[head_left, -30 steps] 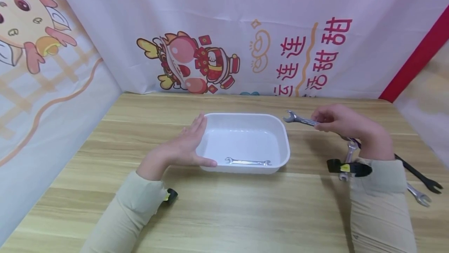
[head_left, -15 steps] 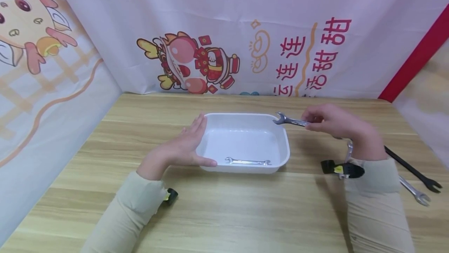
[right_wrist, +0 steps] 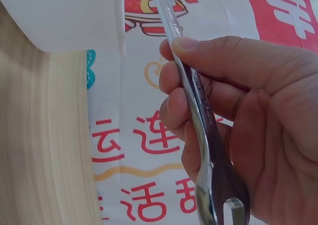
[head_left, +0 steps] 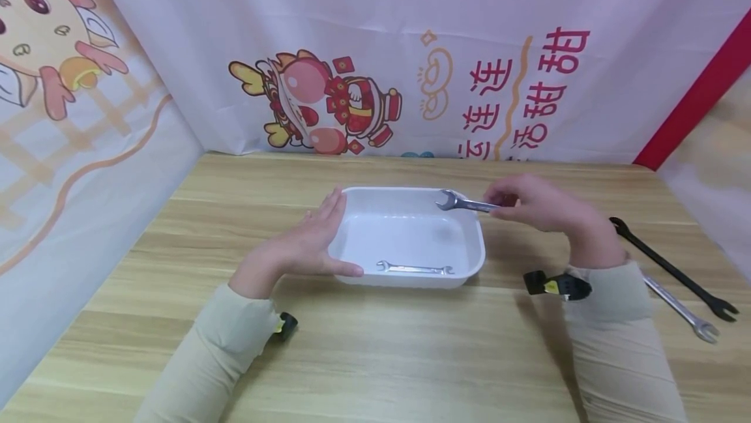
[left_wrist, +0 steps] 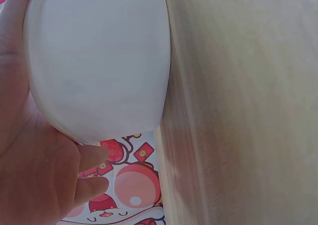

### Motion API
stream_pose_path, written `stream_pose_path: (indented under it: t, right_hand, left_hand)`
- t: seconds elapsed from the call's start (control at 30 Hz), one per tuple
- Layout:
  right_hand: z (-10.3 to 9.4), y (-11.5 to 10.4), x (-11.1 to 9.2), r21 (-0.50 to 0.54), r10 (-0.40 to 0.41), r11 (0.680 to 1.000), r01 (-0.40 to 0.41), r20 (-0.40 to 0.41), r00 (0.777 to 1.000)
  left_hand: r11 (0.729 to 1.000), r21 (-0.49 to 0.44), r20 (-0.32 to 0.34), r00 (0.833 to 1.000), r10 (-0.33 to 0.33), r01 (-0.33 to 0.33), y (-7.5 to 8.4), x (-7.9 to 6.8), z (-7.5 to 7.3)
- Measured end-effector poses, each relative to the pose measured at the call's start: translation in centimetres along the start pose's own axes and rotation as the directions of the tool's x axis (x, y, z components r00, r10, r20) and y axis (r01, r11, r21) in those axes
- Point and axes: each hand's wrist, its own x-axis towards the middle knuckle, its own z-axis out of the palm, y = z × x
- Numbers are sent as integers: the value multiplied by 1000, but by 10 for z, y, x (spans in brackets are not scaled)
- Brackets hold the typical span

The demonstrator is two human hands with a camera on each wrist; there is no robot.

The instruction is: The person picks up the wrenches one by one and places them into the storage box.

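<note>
A white rectangular tub (head_left: pixel 399 234) sits on the wooden table, with a small double-ended silver wrench (head_left: pixel 415 270) lying along its near side. My left hand (head_left: pixel 305 244) rests against the tub's left end, fingers straight along the rim and thumb extended over the near edge. In the left wrist view the thumb lies along the tub's rim (left_wrist: pixel 31 61). My right hand (head_left: pixel 540 204) grips a larger silver open-end wrench (right_wrist: pixel 194 91) between thumb and curled fingers. One open end of that wrench overlaps the tub's far right corner in the head view.
At the table's right lie a long black wrench (head_left: pixel 669 266) and a silver wrench (head_left: pixel 680 309), the latter partly hidden by the right sleeve (head_left: pixel 616 338). A printed cloth (head_left: pixel 434 32) hangs behind the table's far edge.
My right hand has carried the larger wrench left, from beside the tub to over its right end. A silver wrench near the right wrist is now hidden. My left hand stays put.
</note>
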Motion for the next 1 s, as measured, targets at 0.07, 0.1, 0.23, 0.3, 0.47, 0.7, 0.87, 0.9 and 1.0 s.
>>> stream_pose_path:
  t: [0.07, 0.1, 0.23, 0.3, 0.47, 0.7, 0.87, 0.9, 1.0]
  right_hand:
    - [1, -3, 1, -1, -13, 1000, 13, 0, 1000]
    - [2, -4, 1, 1, -21, 1000, 21, 0, 1000]
    - [3, -10, 2, 23, -36, 999, 35, 5, 999]
    - [5, -12, 4, 29, -41, 999, 41, 9, 999]
    - [11, -16, 8, 18, -51, 999, 50, 17, 999]
    - [17, -22, 13, 23, -83, 996, 82, 16, 996]
    - [19, -28, 15, 20, -81, 997, 81, 12, 997]
    - [20, -30, 16, 18, -81, 997, 81, 11, 997]
    - [22, -34, 18, 23, -79, 997, 79, 18, 997]
  left_hand:
    - [1000, -2, 1, 1000, -5, 5, 0, 0, 0]
    - [1000, -2, 1, 1000, -6, 6, 0, 0, 0]
    - [1000, 1, -2, 1000, -3, 3, 1, 0, 0]
    - [1000, 1, -4, 1000, 0, 0, 0, 0, 0]
    - [1000, 8, -4, 1000, -1, 1, 0, 0, -1]
    - [1000, 13, -9, 1000, -1, 1, -1, 1, 1]
    - [1000, 13, -8, 1000, -7, 7, -1, 1, 1]
    - [1000, 14, -8, 1000, -9, 9, -1, 1, 1]
    - [1000, 15, -8, 1000, -13, 14, -1, 1, 1]
